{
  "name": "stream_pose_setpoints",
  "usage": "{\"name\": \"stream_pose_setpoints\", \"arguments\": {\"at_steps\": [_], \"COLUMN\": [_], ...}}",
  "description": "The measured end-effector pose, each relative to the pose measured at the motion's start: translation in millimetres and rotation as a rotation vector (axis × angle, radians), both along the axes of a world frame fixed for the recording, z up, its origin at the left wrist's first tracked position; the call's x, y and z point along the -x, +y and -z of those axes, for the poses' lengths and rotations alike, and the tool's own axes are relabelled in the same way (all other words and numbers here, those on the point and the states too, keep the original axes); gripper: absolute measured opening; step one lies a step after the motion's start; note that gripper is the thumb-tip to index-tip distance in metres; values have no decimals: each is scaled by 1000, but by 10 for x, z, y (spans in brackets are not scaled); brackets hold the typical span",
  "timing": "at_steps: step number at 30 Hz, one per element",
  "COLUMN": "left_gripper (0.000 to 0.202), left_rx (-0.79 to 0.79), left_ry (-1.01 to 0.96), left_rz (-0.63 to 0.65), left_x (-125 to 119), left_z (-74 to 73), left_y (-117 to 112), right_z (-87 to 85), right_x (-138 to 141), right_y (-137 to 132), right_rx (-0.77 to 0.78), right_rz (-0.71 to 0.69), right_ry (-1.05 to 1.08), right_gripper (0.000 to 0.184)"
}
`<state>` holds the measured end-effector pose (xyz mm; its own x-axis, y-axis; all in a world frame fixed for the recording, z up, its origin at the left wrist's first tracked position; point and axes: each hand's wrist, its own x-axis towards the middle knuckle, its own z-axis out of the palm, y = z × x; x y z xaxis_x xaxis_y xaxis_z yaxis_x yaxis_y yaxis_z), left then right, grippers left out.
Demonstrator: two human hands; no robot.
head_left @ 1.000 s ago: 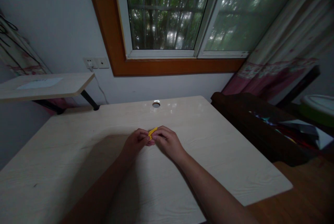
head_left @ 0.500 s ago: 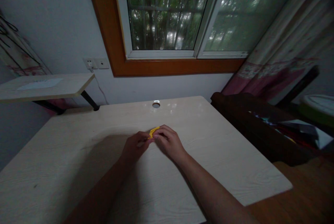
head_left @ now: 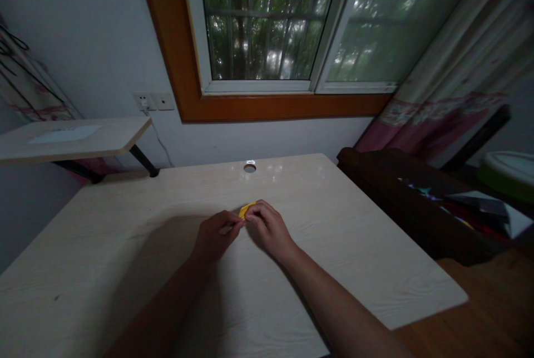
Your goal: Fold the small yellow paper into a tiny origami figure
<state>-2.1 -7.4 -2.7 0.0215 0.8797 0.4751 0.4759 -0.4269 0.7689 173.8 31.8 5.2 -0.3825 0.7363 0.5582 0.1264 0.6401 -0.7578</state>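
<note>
Your right hand has its grip pinched on a small yellow piece over the tabletop, roughly 6 o'clock of the round hole, your left hand has fingertips at the piece's 7 o'clock edge, can't tell if that grip holds it.

The left forearm and right forearm are being held forward, converging. The left hand is being held with its fingertips pinched; the right hand is being held curled beside it.
</note>
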Motion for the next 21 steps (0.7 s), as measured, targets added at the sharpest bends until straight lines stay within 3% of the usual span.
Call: {"name": "stream_pose_setpoints", "arguments": {"at_steps": [9,21], "left_gripper": [7,11], "left_rx": [101,188], "left_ry": [-82,-95], "left_rz": [-22,-91], "left_x": [-6,-23], "left_z": [-20,-54], "left_y": [13,-12], "right_z": [-4,14], "right_x": [0,67], "right_y": [-17,-29], "right_rx": [-38,93], "right_rz": [-3,44], "right_ry": [-6,86], "right_gripper": [10,5]}}
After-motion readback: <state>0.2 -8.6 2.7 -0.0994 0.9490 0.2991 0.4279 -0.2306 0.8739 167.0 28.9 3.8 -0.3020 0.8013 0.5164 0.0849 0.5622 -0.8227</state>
